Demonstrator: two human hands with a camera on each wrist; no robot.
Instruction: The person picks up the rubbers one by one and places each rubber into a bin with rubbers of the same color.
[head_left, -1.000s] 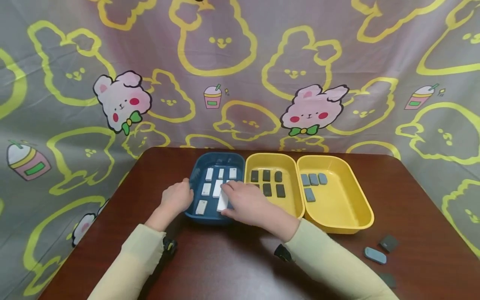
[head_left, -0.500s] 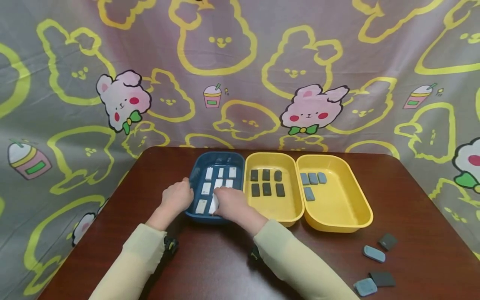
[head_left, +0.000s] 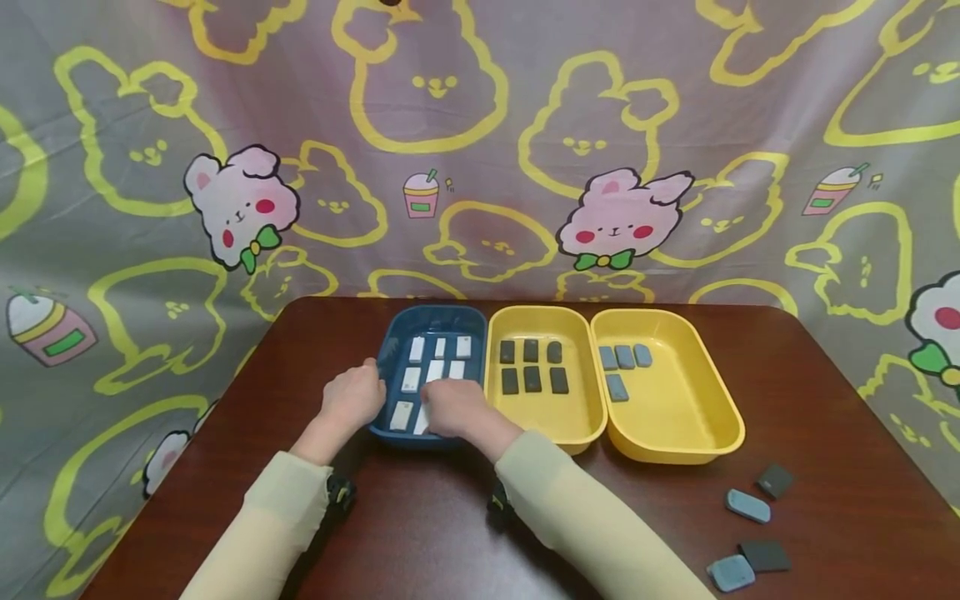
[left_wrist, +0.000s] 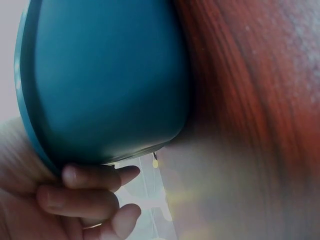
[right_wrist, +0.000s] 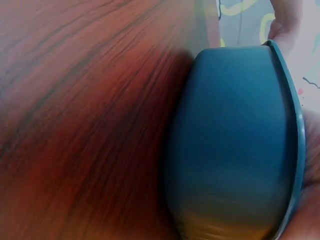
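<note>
My left hand (head_left: 352,400) grips the left rim of a blue tray (head_left: 442,319); from below, the left wrist view shows its curled fingers (left_wrist: 80,202) at the tray's edge. Over the near part of the same tray, my right hand (head_left: 456,407) pinches a flat white rectangular block (head_left: 422,421), mostly hidden under the fingers. Several other white blocks (head_left: 410,379) lie in rows inside the tray. In the right wrist view, the outer wall of the tray (right_wrist: 230,125) hides the right fingertips.
Beside the blue tray stands a yellow tray (head_left: 547,423) with several dark grey blocks (head_left: 532,379). A second yellow tray (head_left: 686,408) holds several blue-grey blocks (head_left: 617,387). Loose dark (head_left: 775,481) and blue-grey pieces (head_left: 747,506) lie on the right of the brown table (head_left: 435,533).
My right hand has moved left and lower into the near part of the blue tray with the white block. Its sleeve has uncovered loose pieces at the lower right. The left hand stays put.
</note>
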